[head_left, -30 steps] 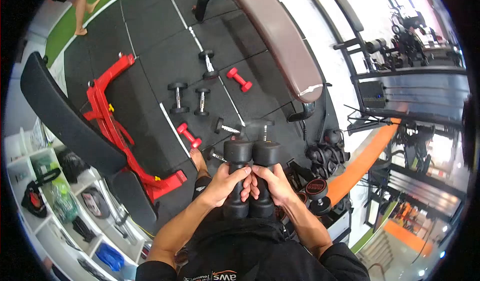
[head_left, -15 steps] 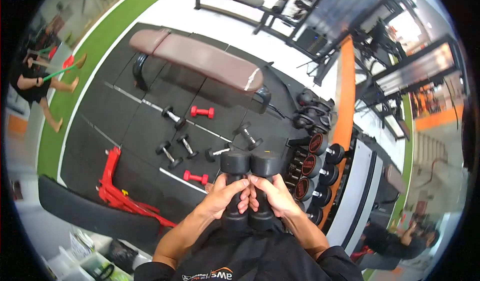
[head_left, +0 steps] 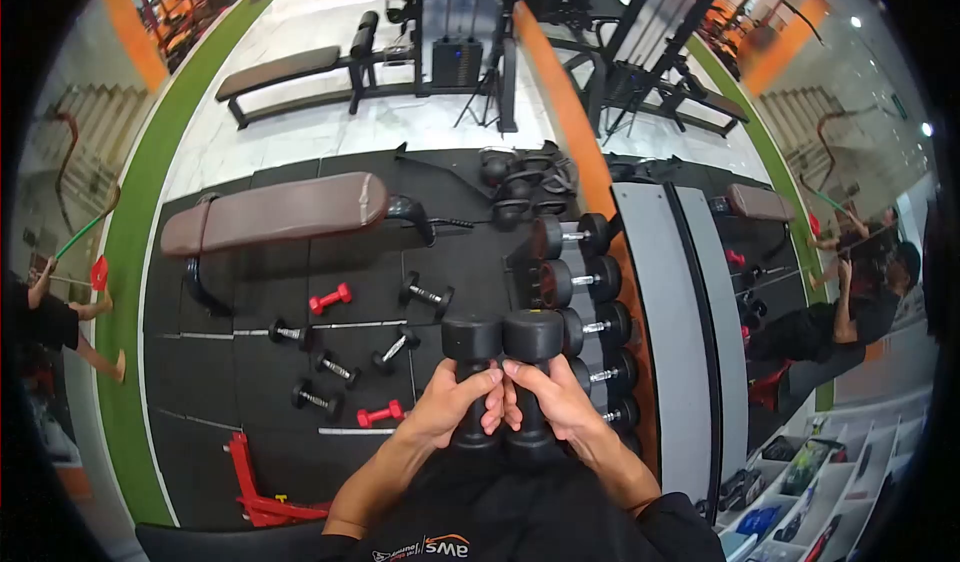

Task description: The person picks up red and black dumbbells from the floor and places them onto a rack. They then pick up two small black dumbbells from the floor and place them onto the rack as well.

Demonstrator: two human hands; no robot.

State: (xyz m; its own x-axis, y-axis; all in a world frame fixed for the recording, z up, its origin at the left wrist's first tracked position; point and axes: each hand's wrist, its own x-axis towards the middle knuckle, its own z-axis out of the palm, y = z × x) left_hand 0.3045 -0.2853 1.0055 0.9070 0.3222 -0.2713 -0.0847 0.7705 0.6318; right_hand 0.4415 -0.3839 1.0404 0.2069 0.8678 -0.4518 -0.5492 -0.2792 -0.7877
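Two black dumbbells stand upright side by side in front of my body, their upper heads touching or nearly so. Around the handle of the left dumbbell (head_left: 471, 334) is my left hand (head_left: 455, 402), fingers wrapped and thumb across it. My right hand (head_left: 550, 399) grips the right dumbbell (head_left: 533, 335) in the same way. The two thumbs nearly meet between the handles. Beyond my hands, on the black mat, lie a red dumbbell (head_left: 331, 299), another red dumbbell (head_left: 380, 414) and several black and silver ones, among them a black dumbbell (head_left: 426, 294).
A brown bench (head_left: 275, 214) stands at the upper left. Dumbbells fill a rack (head_left: 597, 322) on the right, beside a mirror. A red metal frame (head_left: 248, 477) is at lower left. At the left edge, a person (head_left: 50, 312) holds a green pole.
The view has turned and tilted up, so the bench and floor dumbbells appear further left and the machines show more fully. Both hands still hold the dumbbells together.
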